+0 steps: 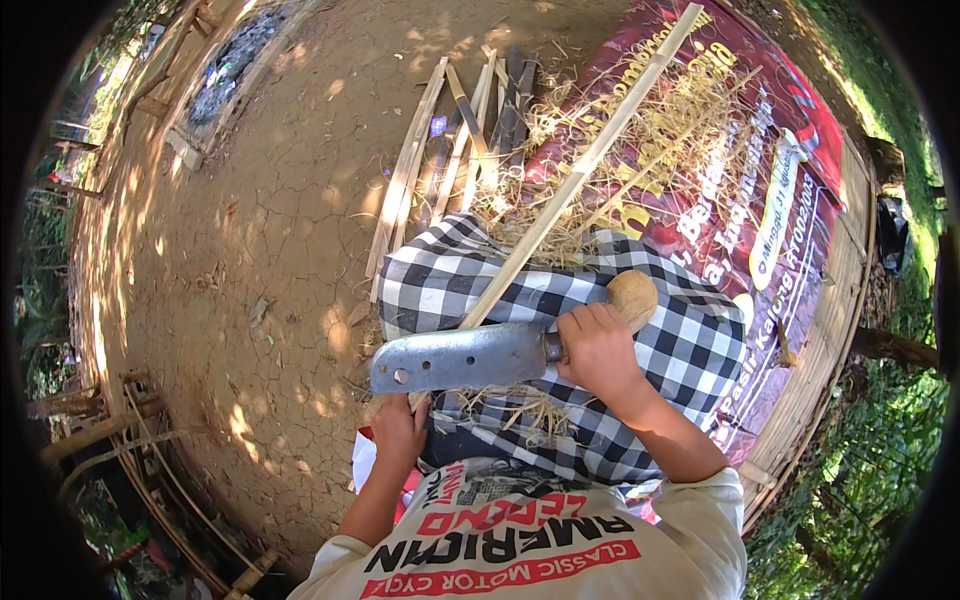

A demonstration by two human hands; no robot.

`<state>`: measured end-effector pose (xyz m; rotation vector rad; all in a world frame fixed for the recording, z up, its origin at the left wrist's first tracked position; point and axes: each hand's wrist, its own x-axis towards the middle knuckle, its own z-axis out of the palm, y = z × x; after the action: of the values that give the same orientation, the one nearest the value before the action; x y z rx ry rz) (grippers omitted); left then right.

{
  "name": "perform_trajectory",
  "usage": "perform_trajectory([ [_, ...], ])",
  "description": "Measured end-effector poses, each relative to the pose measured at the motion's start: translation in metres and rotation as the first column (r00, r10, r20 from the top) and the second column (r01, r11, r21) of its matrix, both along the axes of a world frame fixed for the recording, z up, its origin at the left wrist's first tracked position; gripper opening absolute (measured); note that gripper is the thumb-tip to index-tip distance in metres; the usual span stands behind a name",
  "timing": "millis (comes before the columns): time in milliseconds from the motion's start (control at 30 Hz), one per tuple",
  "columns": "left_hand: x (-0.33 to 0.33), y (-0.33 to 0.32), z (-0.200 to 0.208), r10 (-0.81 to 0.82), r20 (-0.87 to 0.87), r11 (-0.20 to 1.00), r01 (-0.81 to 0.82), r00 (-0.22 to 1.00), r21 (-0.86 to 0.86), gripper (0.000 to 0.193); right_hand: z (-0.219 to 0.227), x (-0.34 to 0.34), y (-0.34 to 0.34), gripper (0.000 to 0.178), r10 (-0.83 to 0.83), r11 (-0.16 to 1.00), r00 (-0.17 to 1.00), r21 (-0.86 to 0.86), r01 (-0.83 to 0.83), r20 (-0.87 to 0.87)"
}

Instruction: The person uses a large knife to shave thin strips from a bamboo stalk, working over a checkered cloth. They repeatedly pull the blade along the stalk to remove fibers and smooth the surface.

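My right hand is wrapped round the handle of a broad cleaver. Its grey blade points left and has several holes, and a round wooden handle end sticks out past my fingers. Under the blade runs a long pale bamboo strip, slanting from the upper right down toward my lap. My left hand is closed on the strip's near end, just below the blade, which hides part of the strip there. A black-and-white checked cloth covers my legs, with thin shavings on it.
Several bamboo strips and dark slats lie on the cracked earth ground ahead. Curled shavings cover part of a dark red printed banner on a bamboo platform at right. Bamboo railings stand at lower left.
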<state>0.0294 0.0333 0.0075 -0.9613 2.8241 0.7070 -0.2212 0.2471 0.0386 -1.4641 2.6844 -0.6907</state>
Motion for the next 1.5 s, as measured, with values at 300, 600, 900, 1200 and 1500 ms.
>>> perform_trajectory([
  [300,0.0,0.001,0.002,0.018,0.102,1.0,-0.02,0.995,0.016,0.033,0.001,-0.043,0.026,0.026,-0.214,0.976,0.97,0.009,0.216,-0.112],
  [600,-0.003,0.0,0.001,0.009,0.106,1.0,-0.01,0.994,0.011,0.037,0.005,-0.061,0.042,0.021,-0.407,0.911,0.911,0.035,0.41,-0.061],
  [900,0.0,-0.004,-0.004,0.001,0.058,1.0,-0.003,0.998,0.029,0.034,-0.009,0.011,-0.028,0.026,0.055,0.995,0.994,0.082,-0.063,0.096],
  [1200,-0.001,-0.002,-0.004,0.005,0.068,1.0,-0.006,0.998,0.004,0.033,-0.006,-0.024,-0.007,0.026,0.049,0.992,0.999,0.114,-0.047,-0.02],
  [1500,-0.001,-0.003,-0.002,0.011,0.06,1.0,-0.01,0.998,-0.02,0.037,-0.002,-0.067,0.03,0.023,-0.121,0.981,0.981,0.13,0.141,-0.151],
])
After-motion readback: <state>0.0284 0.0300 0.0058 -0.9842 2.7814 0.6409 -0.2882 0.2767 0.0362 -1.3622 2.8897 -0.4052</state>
